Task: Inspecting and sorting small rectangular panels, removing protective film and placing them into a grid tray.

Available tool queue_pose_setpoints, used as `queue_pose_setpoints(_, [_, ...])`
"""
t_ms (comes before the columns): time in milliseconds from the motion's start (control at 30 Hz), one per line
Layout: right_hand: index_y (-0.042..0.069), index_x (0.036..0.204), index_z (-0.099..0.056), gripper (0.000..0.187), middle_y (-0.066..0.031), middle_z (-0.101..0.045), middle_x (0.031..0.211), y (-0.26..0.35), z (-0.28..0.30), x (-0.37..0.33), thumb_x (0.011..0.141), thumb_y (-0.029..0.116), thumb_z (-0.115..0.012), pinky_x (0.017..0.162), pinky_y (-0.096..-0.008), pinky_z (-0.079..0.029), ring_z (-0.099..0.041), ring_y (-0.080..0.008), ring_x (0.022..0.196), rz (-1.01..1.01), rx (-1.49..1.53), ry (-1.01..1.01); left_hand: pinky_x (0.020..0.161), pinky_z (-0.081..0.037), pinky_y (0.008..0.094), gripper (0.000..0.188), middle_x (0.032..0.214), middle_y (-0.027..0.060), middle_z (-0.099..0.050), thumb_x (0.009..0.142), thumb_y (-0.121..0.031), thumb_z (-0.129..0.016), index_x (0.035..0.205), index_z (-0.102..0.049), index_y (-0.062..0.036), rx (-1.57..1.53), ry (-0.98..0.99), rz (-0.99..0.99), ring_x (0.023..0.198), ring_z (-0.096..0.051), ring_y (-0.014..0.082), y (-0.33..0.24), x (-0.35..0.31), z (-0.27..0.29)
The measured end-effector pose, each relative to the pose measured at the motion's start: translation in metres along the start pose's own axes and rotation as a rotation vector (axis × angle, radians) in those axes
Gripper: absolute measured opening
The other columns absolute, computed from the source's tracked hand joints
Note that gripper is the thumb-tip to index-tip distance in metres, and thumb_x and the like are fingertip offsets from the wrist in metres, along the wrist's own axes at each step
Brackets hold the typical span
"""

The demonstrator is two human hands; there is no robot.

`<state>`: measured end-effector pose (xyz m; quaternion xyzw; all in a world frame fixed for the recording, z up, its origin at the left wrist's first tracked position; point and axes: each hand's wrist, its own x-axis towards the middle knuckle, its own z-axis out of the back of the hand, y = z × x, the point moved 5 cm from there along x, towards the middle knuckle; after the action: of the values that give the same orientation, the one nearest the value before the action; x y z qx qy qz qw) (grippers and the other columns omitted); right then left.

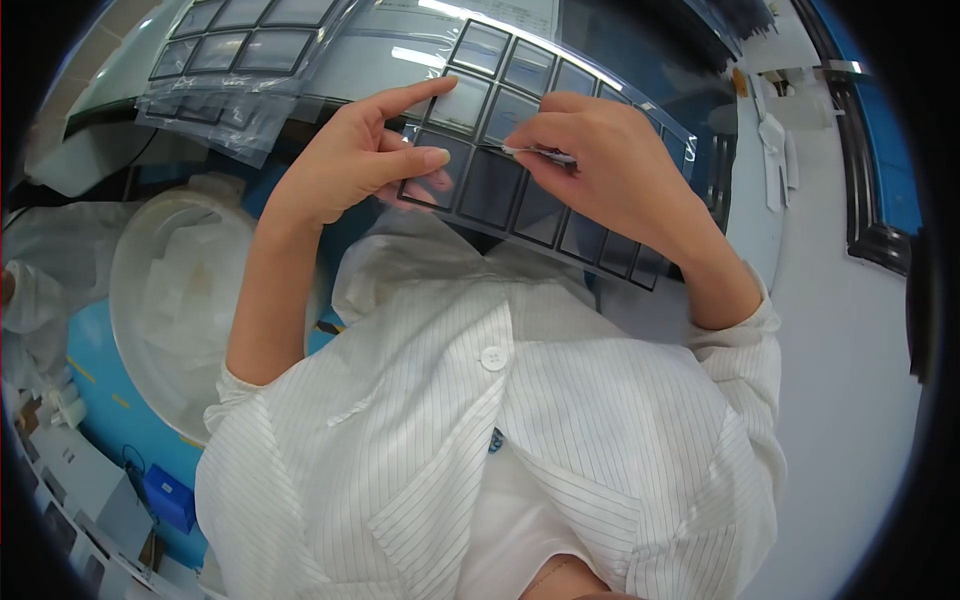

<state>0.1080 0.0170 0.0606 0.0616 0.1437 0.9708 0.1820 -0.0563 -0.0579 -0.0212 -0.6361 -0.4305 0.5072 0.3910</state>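
Observation:
A clear sheet (pixel 489 187) printed with a grid of black-framed rectangles lies tilted in front of me. My left hand (pixel 350 150) grips its left edge, the thumb on top and some fingers showing through from beneath. The index finger stretches along the upper left part of the grid. My right hand (pixel 610 150) is closed in a pinch above the middle of the sheet. From that pinch sticks a slim silvery tool (pixel 548 155), its thin tip pointing left at a frame line. My fingers cover much of the tool, so its exact kind is unclear.
More framed clear sheets (pixel 240 50) in plastic film lie on the bench at the upper left. A large white round tub (pixel 135 290) stands left of me, with whitish film inside. A blue box (pixel 169 498) sits at the lower left. White pieces (pixel 773 150) lie to the right.

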Motion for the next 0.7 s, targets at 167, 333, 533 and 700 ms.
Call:
queue_pose_setpoints(167, [0.007,0.088,-0.071,0.01,-0.0056,-0.058,0.074,-0.005,0.009,-0.017,0.078,0.009,-0.069,0.058,-0.0323,-0.046,-0.059,-0.0232,0.066,-0.025,-0.008,0.013,0.054,-0.052,0.0181,0.066,0.076,0.0089,-0.07,0.083,-0.011,-0.07,0.142,-0.042,-0.013,0.014,-0.004,0.008,0.058,-0.063,0.007,-0.003,0.0,0.0])
queue_pose_setpoints(333, [0.007,0.087,-0.071,0.01,-0.0057,-0.058,0.073,-0.018,0.016,-0.041,0.077,0.007,-0.07,0.057,-0.0306,-0.046,-0.058,-0.0218,0.064,-0.062,0.008,0.03,0.053,-0.051,0.0174,0.066,0.075,0.0088,-0.07,0.082,-0.011,-0.07,0.142,-0.042,-0.0129,0.029,-0.017,0.008,0.057,-0.063,0.007,-0.003,0.0,-0.002])
queue_pose_setpoints(533, [0.007,0.084,-0.071,0.009,-0.005,-0.059,0.072,-0.029,0.025,-0.07,0.076,0.006,-0.071,0.056,-0.0294,-0.046,-0.058,-0.0207,0.064,-0.16,-0.042,0.073,0.052,-0.051,0.0179,0.066,0.075,0.009,-0.07,0.083,-0.009,-0.069,0.143,-0.041,-0.0121,0.045,-0.015,0.005,0.057,-0.063,0.0071,-0.002,0.002,-0.003])
queue_pose_setpoints(700, [0.006,0.084,-0.071,0.009,-0.0054,-0.058,0.072,-0.041,0.033,-0.092,0.076,0.006,-0.071,0.056,-0.0294,-0.045,-0.058,-0.0208,0.063,-0.201,-0.033,0.087,0.052,-0.053,0.0191,0.065,0.074,0.0094,-0.07,0.083,-0.007,-0.067,0.143,-0.04,-0.0105,0.056,-0.044,0.005,0.057,-0.064,0.0074,-0.005,0.003,-0.003])
